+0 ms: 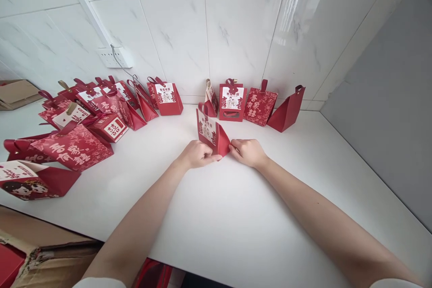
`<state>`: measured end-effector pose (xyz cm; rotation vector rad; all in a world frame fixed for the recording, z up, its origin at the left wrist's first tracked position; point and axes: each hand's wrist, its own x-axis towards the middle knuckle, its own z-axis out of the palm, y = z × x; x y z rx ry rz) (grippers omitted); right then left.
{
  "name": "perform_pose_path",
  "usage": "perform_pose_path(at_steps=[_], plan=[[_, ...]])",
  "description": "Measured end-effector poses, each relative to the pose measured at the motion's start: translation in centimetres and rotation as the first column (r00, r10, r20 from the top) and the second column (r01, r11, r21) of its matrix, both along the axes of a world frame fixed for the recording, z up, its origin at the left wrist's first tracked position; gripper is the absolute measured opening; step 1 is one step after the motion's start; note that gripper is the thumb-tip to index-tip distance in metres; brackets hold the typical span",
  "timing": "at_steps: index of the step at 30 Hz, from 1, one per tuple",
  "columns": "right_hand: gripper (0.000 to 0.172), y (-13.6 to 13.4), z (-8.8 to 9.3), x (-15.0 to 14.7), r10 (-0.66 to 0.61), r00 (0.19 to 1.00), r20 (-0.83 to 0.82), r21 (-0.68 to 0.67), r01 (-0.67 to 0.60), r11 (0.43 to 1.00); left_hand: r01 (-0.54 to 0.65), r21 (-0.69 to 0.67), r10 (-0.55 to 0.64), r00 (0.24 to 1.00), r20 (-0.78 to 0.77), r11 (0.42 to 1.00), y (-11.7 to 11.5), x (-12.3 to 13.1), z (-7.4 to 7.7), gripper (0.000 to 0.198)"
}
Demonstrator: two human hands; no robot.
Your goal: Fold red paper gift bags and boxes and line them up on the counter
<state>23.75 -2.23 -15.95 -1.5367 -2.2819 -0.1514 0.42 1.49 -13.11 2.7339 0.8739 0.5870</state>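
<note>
A red gift box (223,139) with a white illustrated front and a ribbon loop on top stands upright on the white table, turned so one plain red side shows. My left hand (199,154) is closed at its lower front, the thumb along the bottom edge and the other fingers curled. From the other side my right hand (248,152) pinches the box's lower back corner between thumb and fingers. Right behind it, against the wall, stand similar boxes: a narrow one (211,101), a white-fronted one (231,102), a floral one (259,107) and a plain-sided one (287,110).
Several more red gift boxes (72,146) crowd the table's left side, with another (168,100) by the wall. An open cardboard carton (60,261) sits below the front left edge. A socket (114,57) with a cable is on the tiled wall. A grey panel (384,85) bounds the right.
</note>
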Motion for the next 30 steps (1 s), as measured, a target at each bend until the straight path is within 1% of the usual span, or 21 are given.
perform_pose_path(at_steps=[1, 2, 3, 4, 5, 6, 7, 8, 9, 10, 11, 13, 16, 19, 21, 23, 27, 30], plan=[[0.031, 0.1, 0.0, 0.0, -0.061, 0.998, -0.034, 0.012, 0.062, 0.998, -0.047, 0.018, 0.046, 0.997, 0.064, 0.999, 0.2, -0.3, 0.2, 0.048], [0.031, 0.2, -0.1, 0.0, -0.118, 0.989, -0.090, 0.021, 0.120, 0.993, -0.136, 0.047, 0.127, 0.979, 0.157, 0.990, 0.5, -0.7, 0.2, 0.047], [0.032, 0.2, -0.2, -0.1, -0.152, 0.973, -0.172, 0.025, 0.159, 0.987, -0.248, 0.062, 0.222, 0.937, 0.271, 0.967, 0.8, -0.9, 0.3, 0.044], [0.032, 0.3, -0.2, -0.3, -0.153, 0.946, -0.285, 0.026, 0.167, 0.986, -0.357, 0.048, 0.311, 0.867, 0.390, 0.933, 1.1, -1.2, 0.3, 0.039], [0.032, 0.3, -0.3, -0.6, -0.124, 0.896, -0.426, 0.023, 0.148, 0.989, -0.436, -0.002, 0.379, 0.780, 0.497, 0.900, 1.5, -1.3, 0.3, 0.032], [0.031, 0.3, -0.3, -0.9, -0.072, 0.811, -0.581, 0.017, 0.100, 0.995, -0.463, -0.086, 0.422, 0.697, 0.580, 0.882, 1.9, -1.4, 0.2, 0.025], [0.029, 0.3, -0.3, -1.4, -0.014, 0.688, -0.725, 0.010, 0.031, 0.999, -0.434, -0.191, 0.448, 0.629, 0.635, 0.880, 2.2, -1.3, 0.2, 0.022], [0.027, 0.3, -0.3, -1.8, 0.031, 0.542, -0.840, 0.006, -0.048, 0.999, -0.360, -0.303, 0.466, 0.581, 0.668, 0.883, 2.5, -1.3, 0.1, 0.024], [0.026, 0.3, -0.3, -2.2, 0.057, 0.397, -0.916, 0.005, -0.129, 0.992, -0.258, -0.406, 0.479, 0.552, 0.683, 0.877, 2.7, -1.2, 0.0, 0.027], [0.026, 0.4, -0.3, -2.6, 0.064, 0.275, -0.959, 0.008, -0.199, 0.980, -0.150, -0.491, 0.487, 0.539, 0.687, 0.858, 2.8, -1.1, -0.1, 0.030], [0.026, 0.4, -0.3, -2.9, 0.059, 0.183, -0.981, 0.012, -0.251, 0.968, -0.053, -0.554, 0.491, 0.538, 0.685, 0.831, 2.8, -1.0, -0.2, 0.031], [0.027, 0.6, -0.2, -3.2, 0.028, 0.061, -0.998, 0.009, -0.301, 0.954, 0.084, -0.625, 0.488, 0.548, 0.679, 0.776, 2.7, -0.8, -0.5, 0.030], [0.024, 0.9, -0.2, -2.7, -0.053, -0.075, -0.996, -0.025, -0.338, 0.941, 0.204, -0.678, 0.467, 0.586, 0.662, 0.706, 2.4, -0.5, -1.0, 0.028], [0.023, 1.1, -0.3, -1.9, -0.122, -0.164, -0.979, -0.051, -0.378, 0.924, 0.262, -0.713, 0.464, 0.606, 0.646, 0.651, 2.3, -0.1, -1.4, 0.031], [0.023, 1.2, -0.4, -1.7, -0.144, -0.186, -0.972, -0.059, -0.403, 0.913, 0.284, -0.721, 0.468, 0.602, 0.647, 0.632, 2.2, 0.0, -1.6, 0.032], [0.021, 1.2, -0.5, -1.6, -0.152, -0.172, -0.973, -0.066, -0.427, 0.902, 0.299, -0.720, 0.464, 0.599, 0.653, 0.626, 2.2, 0.1, -1.7, 0.030], [0.022, 1.1, -0.5, -1.5, -0.140, -0.109, -0.984, -0.081, -0.424, 0.902, 0.292, -0.713, 0.471, 0.585, 0.660, 0.637, 2.2, 0.0, -1.7, 0.030], [0.027, 1.0, -0.3, -1.5, -0.148, -0.116, -0.982, -0.082, -0.442, 0.893, 0.276, -0.719, 0.491, 0.572, 0.656, 0.638, 2.1, 0.0, -1.4, 0.032]])
